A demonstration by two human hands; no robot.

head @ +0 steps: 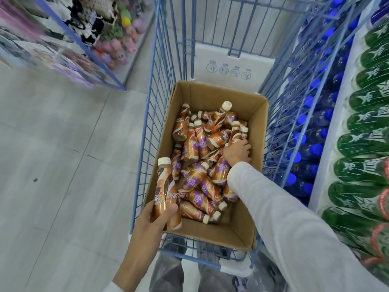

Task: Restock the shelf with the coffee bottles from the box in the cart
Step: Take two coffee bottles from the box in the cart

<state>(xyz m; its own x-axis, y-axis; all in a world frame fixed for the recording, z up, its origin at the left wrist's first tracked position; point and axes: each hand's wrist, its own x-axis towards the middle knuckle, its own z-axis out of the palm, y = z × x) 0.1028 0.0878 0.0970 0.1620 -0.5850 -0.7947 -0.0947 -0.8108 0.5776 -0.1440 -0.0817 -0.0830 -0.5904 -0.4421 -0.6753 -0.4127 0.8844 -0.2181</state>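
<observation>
"NESCAFE" stands in white on the copper-and-purple plastic coffee bottles (197,144); the near left bottle (166,199) shows "NES" and "AFE". Print above the round symbols on the far white cardboard carton (231,60) is illegible.

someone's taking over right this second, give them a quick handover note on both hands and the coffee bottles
Left hand grips a coffee bottle upright over the near left corner of the box.
Right hand is down in the box among the loose bottles by its right wall; grip unclear.
The box sits in the blue cart.
Done: one bottle lifted out. Left: a large pile to shelve; no coffee bottles show on the shelves at the right.
</observation>
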